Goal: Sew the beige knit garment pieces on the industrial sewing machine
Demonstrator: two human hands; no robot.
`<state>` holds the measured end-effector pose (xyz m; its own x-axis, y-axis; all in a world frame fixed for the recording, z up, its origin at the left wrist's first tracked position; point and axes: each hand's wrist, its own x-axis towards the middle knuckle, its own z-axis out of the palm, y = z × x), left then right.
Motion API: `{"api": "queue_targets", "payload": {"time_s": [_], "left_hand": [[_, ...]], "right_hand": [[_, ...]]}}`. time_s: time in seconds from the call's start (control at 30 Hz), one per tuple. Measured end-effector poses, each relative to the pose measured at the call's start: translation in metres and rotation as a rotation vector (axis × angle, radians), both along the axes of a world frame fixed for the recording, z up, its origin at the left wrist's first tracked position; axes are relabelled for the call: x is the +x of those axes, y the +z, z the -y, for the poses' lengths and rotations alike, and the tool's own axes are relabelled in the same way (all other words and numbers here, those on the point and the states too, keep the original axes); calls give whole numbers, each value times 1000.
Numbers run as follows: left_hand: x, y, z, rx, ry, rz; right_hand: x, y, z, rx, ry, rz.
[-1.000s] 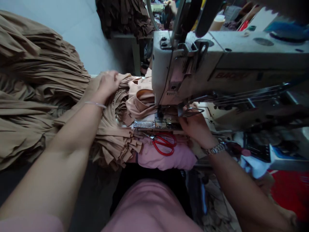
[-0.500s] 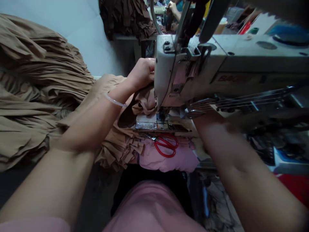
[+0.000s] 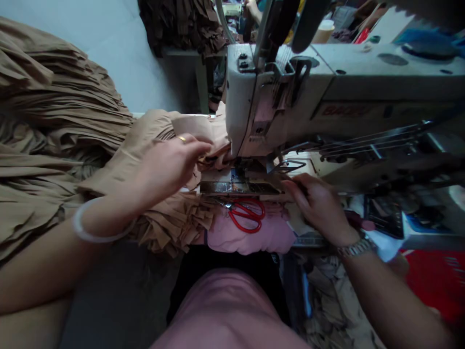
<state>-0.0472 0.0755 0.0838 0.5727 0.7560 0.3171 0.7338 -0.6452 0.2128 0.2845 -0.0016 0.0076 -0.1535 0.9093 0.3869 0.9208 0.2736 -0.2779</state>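
I sit at a grey-white sewing machine. My left hand, with a ring and a pale bangle, pinches tan fabric just left of the presser foot. My right hand, with a metal watch at the wrist, rests on the machine bed to the right of the needle plate, fingers curled and pressed down on the fabric edge there. Red-handled scissors lie on a pink cloth at the front edge of the bed, between my hands.
A large heap of folded tan fabric pieces fills the left side, with frayed strips hanging off the table edge. Dark brown fabric is piled at the back. Another person's hand shows far behind. Clutter and a red surface lie at the right.
My left hand came back from behind the machine head to the fabric left of the presser foot. My right hand drew out from under the machine arm onto the bed.
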Motion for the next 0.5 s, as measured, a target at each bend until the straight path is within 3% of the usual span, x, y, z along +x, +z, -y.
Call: {"api": "queue_targets", "payload": {"time_s": [0.07,0.13,0.2,0.27,0.33,0.4,0.5], "left_hand": [[12,-14,-13,-83,-34,-70],[6,-24,-38,-88,31,-59],[-17,-28,-59,-12,79,24],[-47,-25,-66,67,95,112],[-75,-20,-56,-8,91,174],[-95,-15,-37,-161,109,208],[-110,-10,-13,-254,179,247]], "right_hand": [[1,-4,21,40,11,-33],[7,-10,37,111,-82,-83],[18,-16,47,182,-254,-233],[29,-21,50,233,-412,-557],[35,-22,46,180,-400,-995],[34,-17,37,60,-246,-1341],[12,-4,27,11,-136,-1500]]}}
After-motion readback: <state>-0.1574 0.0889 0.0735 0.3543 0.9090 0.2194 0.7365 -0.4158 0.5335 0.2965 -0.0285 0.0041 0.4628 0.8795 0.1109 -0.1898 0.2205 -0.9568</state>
